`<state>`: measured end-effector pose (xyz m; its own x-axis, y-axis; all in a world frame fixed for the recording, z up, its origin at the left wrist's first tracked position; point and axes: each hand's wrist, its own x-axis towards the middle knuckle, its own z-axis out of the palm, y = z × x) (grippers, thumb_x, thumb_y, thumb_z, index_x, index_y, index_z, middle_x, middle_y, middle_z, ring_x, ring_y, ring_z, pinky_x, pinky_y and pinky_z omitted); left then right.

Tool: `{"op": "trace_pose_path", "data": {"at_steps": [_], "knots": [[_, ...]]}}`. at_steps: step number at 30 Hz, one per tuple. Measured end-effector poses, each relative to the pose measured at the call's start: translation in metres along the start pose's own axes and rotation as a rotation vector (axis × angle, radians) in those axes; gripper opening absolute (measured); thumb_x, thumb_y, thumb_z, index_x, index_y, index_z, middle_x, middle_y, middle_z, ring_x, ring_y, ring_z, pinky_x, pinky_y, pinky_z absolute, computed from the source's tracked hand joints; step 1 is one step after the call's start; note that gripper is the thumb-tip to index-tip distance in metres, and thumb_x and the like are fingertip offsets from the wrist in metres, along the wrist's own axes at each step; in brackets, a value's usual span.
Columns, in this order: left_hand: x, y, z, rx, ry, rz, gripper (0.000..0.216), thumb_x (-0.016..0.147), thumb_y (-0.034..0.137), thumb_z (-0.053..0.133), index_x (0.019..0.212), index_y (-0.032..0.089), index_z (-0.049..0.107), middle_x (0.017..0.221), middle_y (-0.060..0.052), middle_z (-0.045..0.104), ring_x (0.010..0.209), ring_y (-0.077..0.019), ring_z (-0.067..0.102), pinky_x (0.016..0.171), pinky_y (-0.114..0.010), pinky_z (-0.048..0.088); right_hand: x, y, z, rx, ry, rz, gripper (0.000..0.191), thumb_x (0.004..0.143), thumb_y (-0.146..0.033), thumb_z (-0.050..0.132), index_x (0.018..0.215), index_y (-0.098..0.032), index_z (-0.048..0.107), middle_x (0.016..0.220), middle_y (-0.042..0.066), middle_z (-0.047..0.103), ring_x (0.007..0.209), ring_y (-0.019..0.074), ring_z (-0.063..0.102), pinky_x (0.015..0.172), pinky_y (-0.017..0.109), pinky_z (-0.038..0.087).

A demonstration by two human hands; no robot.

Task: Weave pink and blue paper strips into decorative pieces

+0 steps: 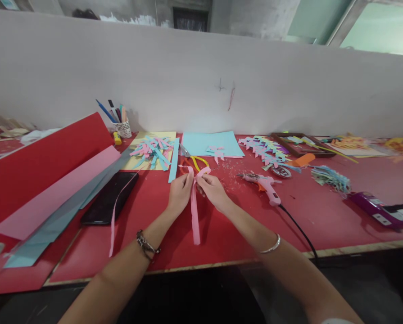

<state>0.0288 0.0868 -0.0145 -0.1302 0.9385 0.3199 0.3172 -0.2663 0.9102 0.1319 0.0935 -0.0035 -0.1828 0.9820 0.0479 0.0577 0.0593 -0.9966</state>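
My left hand (180, 192) and my right hand (213, 191) meet over the red table (255, 225), both pinching a pink paper strip (195, 211). The strip loops between the fingertips and its long tail hangs toward me. Just beyond the hands lie scissors (192, 160) with yellow and orange handles. A thin pink sliver (113, 220) trails at the left, across a black phone (110, 196).
A pink glue gun (266, 184) with a black cord lies to the right. Cut blue and pink strips (153, 150) sit on yellow paper, beside a light blue sheet (212, 143). Red, pink and blue sheets (52, 193) lean at left. A pen cup (122, 127) stands by the white wall. A purple tool (378, 208) rests far right.
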Motion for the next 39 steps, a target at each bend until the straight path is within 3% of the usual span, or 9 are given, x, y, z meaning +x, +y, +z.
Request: {"op": "trace_pose_path", "data": {"at_steps": [2,8,15,21,28,33,39], "knots": [[0.0007,-0.0015,0.0004,-0.021,0.036,-0.027,0.039,0.076,0.043,0.037,0.046,0.020,0.030,0.042,0.006,0.032,0.042,-0.0080,0.032,0.042,-0.021,0.025,0.0001,0.0007,-0.0005,-0.010,-0.015,0.015,0.023,0.068,-0.023,0.043,0.045,-0.018,0.039,0.038,-0.008,0.039,0.035,0.0038,0.034,0.040,0.020,0.026],[0.0027,-0.0031,0.0037,-0.084,-0.158,0.005,0.035,0.075,0.042,0.036,0.053,0.017,0.047,0.052,0.002,0.051,0.054,-0.0117,0.047,0.054,-0.022,0.037,0.0022,0.0027,-0.0034,0.073,0.089,-0.067,0.025,0.068,-0.029,0.044,0.046,-0.019,0.037,0.039,-0.008,0.037,0.037,0.0045,0.034,0.041,0.020,0.027],[0.0002,0.0023,0.0017,-0.008,-0.135,0.016,0.033,0.075,0.036,0.035,0.051,0.017,0.045,0.049,0.002,0.049,0.049,-0.0106,0.044,0.049,-0.022,0.033,0.0002,0.0011,-0.0018,0.028,0.019,-0.044,0.025,0.068,-0.032,0.044,0.048,-0.019,0.038,0.039,-0.008,0.035,0.038,0.0046,0.031,0.041,0.021,0.025],[0.0006,-0.0005,0.0022,-0.021,0.015,-0.001,0.034,0.075,0.038,0.034,0.047,0.020,0.032,0.044,0.005,0.034,0.044,-0.0086,0.034,0.043,-0.021,0.028,-0.0004,0.0013,-0.0002,-0.010,0.003,-0.019,0.025,0.068,-0.030,0.044,0.047,-0.018,0.037,0.040,-0.008,0.036,0.038,0.0044,0.031,0.041,0.020,0.023],[0.0003,-0.0014,0.0038,0.012,-0.141,0.014,0.037,0.076,0.042,0.034,0.051,0.017,0.045,0.049,0.002,0.046,0.050,-0.0109,0.044,0.049,-0.021,0.033,0.0016,0.0031,-0.0023,0.074,0.107,-0.053,0.027,0.070,-0.033,0.044,0.049,-0.019,0.037,0.040,-0.008,0.037,0.039,0.0053,0.034,0.042,0.021,0.026],[-0.0007,-0.0002,0.0025,-0.004,-0.106,0.008,0.037,0.076,0.041,0.035,0.047,0.018,0.041,0.045,0.004,0.043,0.045,-0.0094,0.040,0.046,-0.021,0.032,-0.0011,-0.0002,-0.0004,0.034,-0.002,-0.055,0.027,0.068,-0.036,0.048,0.050,-0.019,0.038,0.041,-0.008,0.035,0.039,0.0048,0.031,0.042,0.021,0.025],[-0.0015,0.0010,0.0032,-0.076,-0.012,-0.016,0.036,0.076,0.040,0.037,0.046,0.020,0.033,0.041,0.005,0.034,0.043,-0.0087,0.037,0.044,-0.021,0.030,-0.0017,-0.0012,-0.0006,0.002,-0.042,-0.049,0.027,0.069,-0.035,0.047,0.050,-0.019,0.036,0.041,-0.009,0.033,0.038,0.0047,0.030,0.041,0.021,0.023]]}}
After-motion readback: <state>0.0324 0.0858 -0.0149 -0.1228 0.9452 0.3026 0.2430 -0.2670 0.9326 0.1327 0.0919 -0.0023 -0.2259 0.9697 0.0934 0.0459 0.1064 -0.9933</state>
